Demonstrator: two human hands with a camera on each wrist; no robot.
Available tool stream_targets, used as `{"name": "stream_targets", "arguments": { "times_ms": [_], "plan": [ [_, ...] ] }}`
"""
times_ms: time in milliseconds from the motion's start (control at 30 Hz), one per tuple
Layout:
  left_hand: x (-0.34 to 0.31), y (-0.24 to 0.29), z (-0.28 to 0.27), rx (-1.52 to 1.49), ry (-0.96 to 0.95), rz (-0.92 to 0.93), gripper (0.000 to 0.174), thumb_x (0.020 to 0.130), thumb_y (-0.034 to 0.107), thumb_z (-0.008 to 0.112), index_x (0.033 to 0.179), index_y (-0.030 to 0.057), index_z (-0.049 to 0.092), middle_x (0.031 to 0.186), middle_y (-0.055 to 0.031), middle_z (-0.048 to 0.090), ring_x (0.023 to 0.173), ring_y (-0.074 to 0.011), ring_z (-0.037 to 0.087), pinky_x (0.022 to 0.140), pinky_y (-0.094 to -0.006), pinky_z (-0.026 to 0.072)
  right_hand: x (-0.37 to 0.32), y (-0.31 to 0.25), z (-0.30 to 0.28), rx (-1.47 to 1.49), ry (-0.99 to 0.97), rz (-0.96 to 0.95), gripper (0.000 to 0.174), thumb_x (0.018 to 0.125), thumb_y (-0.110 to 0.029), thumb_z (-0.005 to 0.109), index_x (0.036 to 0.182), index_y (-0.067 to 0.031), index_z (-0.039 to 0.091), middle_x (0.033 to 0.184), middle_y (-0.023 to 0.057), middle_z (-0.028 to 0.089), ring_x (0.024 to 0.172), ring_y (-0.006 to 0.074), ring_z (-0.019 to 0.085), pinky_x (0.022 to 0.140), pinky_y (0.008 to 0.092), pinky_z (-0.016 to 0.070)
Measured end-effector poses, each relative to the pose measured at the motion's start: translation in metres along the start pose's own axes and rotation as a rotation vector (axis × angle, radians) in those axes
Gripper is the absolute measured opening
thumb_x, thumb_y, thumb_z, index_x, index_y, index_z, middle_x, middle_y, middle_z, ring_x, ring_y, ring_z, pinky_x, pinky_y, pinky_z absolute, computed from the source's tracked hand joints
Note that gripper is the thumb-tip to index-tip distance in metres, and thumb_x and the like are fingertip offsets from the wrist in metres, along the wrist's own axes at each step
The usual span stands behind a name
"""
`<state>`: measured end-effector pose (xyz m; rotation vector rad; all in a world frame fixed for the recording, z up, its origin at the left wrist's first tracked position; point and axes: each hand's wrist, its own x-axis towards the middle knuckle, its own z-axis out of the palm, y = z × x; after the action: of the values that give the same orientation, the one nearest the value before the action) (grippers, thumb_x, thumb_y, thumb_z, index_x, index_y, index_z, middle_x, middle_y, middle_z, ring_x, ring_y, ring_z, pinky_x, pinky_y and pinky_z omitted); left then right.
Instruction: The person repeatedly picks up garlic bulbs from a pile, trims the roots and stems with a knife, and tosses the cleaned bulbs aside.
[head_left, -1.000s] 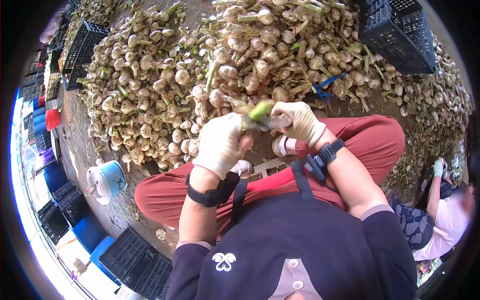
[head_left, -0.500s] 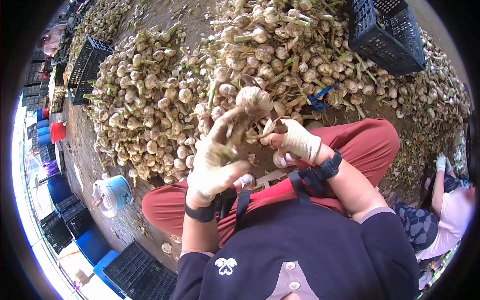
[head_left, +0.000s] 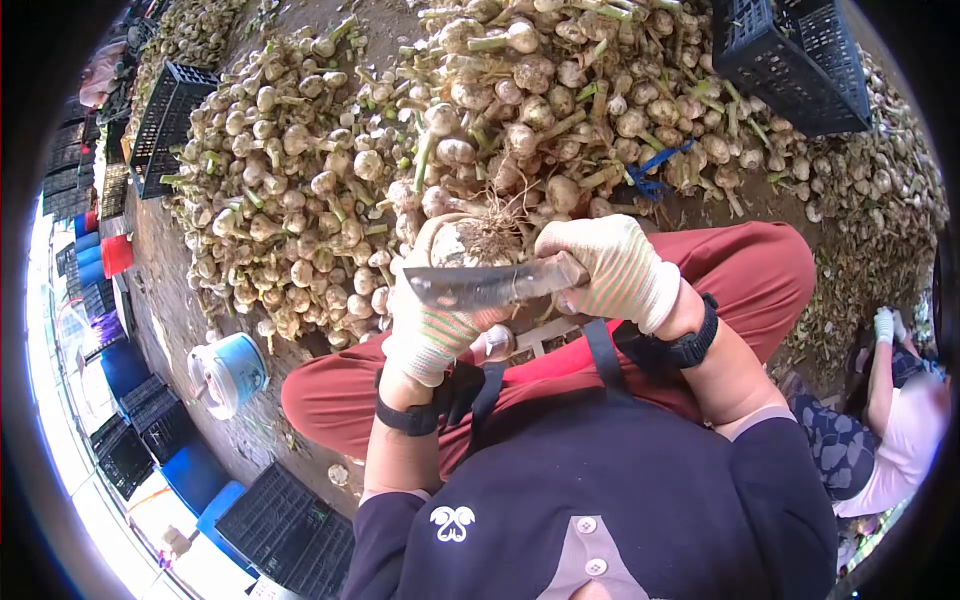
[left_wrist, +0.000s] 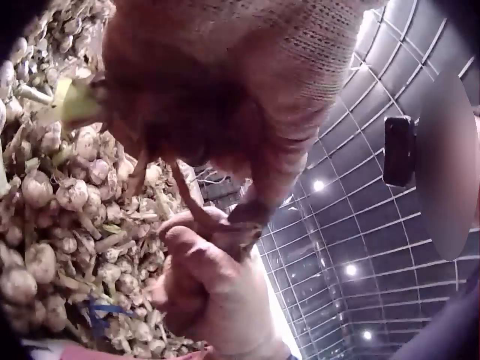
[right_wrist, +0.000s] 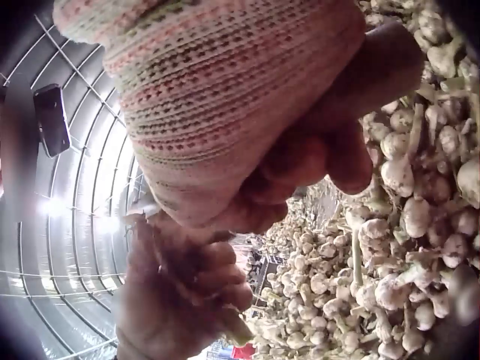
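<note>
In the head view my gloved left hand grips a garlic bulb, its tuft of roots sticking up and outward. My gloved right hand holds a knife by its handle. The broad, dirt-marked blade lies across the near side of the bulb and overlaps the left fingers. A green stem end pokes out beside the left hand in the left wrist view. The right wrist view shows the curled right fingers around the knife handle; the bulb is mostly hidden there.
Heaps of garlic spread ahead of my crossed legs. A black crate stands at the far right, with a blue strap near it. A white-and-blue bucket is at the left. Another person sits at the right.
The bulb has been turned in the left hand, from green stem showing to roots facing up. The knife blade has swung into view across it. The left fingers have closed around the bulb.
</note>
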<state>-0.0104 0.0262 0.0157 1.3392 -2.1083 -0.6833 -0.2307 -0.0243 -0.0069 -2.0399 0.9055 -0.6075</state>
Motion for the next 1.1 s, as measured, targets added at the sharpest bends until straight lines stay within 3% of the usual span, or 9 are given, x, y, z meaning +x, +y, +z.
{"name": "stream_targets", "arguments": {
  "times_ms": [67,600,800,867,900,933,1000,1067,1100],
  "plan": [
    [0.009,0.018,-0.004,-0.557,0.080,-0.571,0.068,0.058,0.015,0.086,0.116,0.0062,0.052,0.091,-0.0042,0.064,0.084,-0.0124,0.059,0.076,-0.0273,0.0491,0.001,-0.004,0.002,0.017,0.037,-0.057,0.026,0.063,-0.011,0.069,0.086,-0.0111,0.058,0.071,0.0113,0.060,0.068,0.0339,0.061,0.059,0.0419,0.0473],
    [0.014,0.027,0.008,-0.337,-0.162,-0.360,0.048,0.055,0.018,0.084,0.093,0.0045,0.059,0.078,-0.0052,0.064,0.069,-0.0093,0.056,0.068,-0.0252,0.0489,0.002,0.059,0.034,0.137,0.055,-0.226,0.022,0.062,-0.011,0.070,0.081,-0.0089,0.059,0.071,0.0065,0.060,0.066,0.0278,0.062,0.058,0.0334,0.0486],
    [0.014,0.024,0.009,-0.321,-0.226,-0.405,0.042,0.054,0.021,0.082,0.087,0.0035,0.062,0.080,-0.0078,0.064,0.067,-0.0200,0.060,0.067,-0.0276,0.0494,0.002,0.075,0.040,0.085,0.000,-0.148,0.016,0.065,-0.007,0.065,0.079,-0.0097,0.058,0.069,0.0075,0.059,0.061,0.0290,0.060,0.057,0.0338,0.0484],
    [0.009,0.027,-0.003,-0.774,-0.353,-0.171,0.032,0.062,0.020,0.076,0.085,0.0022,0.064,0.079,-0.0069,0.063,0.069,-0.0197,0.059,0.066,-0.0315,0.0489,-0.004,0.116,0.045,-0.266,-0.130,0.336,0.011,0.076,-0.019,0.062,0.084,-0.0127,0.058,0.075,0.0105,0.062,0.071,0.0319,0.062,0.064,0.0411,0.0504],
    [0.006,0.036,0.000,-1.195,-0.261,-0.447,0.026,0.068,0.023,0.073,0.084,0.0048,0.064,0.076,-0.0063,0.062,0.070,-0.0203,0.059,0.068,-0.0306,0.0483,-0.006,0.108,0.047,-0.165,-0.054,0.293,0.012,0.077,-0.020,0.063,0.084,-0.0126,0.058,0.075,0.0113,0.062,0.071,0.0324,0.062,0.064,0.0413,0.0504],
    [0.005,0.031,-0.006,-1.187,-0.213,-0.444,0.026,0.068,0.023,0.073,0.084,0.0048,0.064,0.076,-0.0063,0.062,0.070,-0.0203,0.059,0.068,-0.0306,0.0483,0.003,0.100,0.047,-0.070,0.010,0.209,0.013,0.077,-0.022,0.063,0.085,-0.0124,0.058,0.074,0.0121,0.062,0.072,0.0328,0.062,0.064,0.0416,0.0503],
    [0.013,0.006,-0.024,-0.401,-0.266,-0.111,0.049,0.061,0.026,0.080,0.100,0.0051,0.059,0.089,-0.0037,0.065,0.083,-0.0127,0.061,0.081,-0.0276,0.0486,0.005,0.096,0.046,-0.094,0.040,0.171,0.009,0.077,-0.014,0.063,0.083,-0.0099,0.057,0.071,0.0094,0.062,0.065,0.0266,0.063,0.060,0.0366,0.0497],
    [0.007,0.010,-0.015,-0.969,0.024,-0.689,0.055,0.067,0.026,0.081,0.111,0.0061,0.055,0.095,-0.0044,0.062,0.081,-0.0166,0.061,0.080,-0.0287,0.0505,0.006,0.083,0.040,0.399,0.024,0.323,0.012,0.076,0.006,0.056,0.078,-0.0066,0.056,0.065,-0.0009,0.055,0.062,0.0083,0.053,0.058,0.0250,0.0446],
    [-0.011,-0.013,-0.006,-0.822,0.124,-0.680,0.050,0.072,0.028,0.077,0.111,0.0063,0.055,0.093,-0.0044,0.062,0.080,-0.0170,0.061,0.076,-0.0298,0.0517,0.006,0.077,0.038,0.549,0.034,0.447,0.011,0.078,0.005,0.055,0.077,-0.0058,0.056,0.066,-0.0014,0.056,0.063,0.0079,0.053,0.059,0.0247,0.0446]
  ]
}}
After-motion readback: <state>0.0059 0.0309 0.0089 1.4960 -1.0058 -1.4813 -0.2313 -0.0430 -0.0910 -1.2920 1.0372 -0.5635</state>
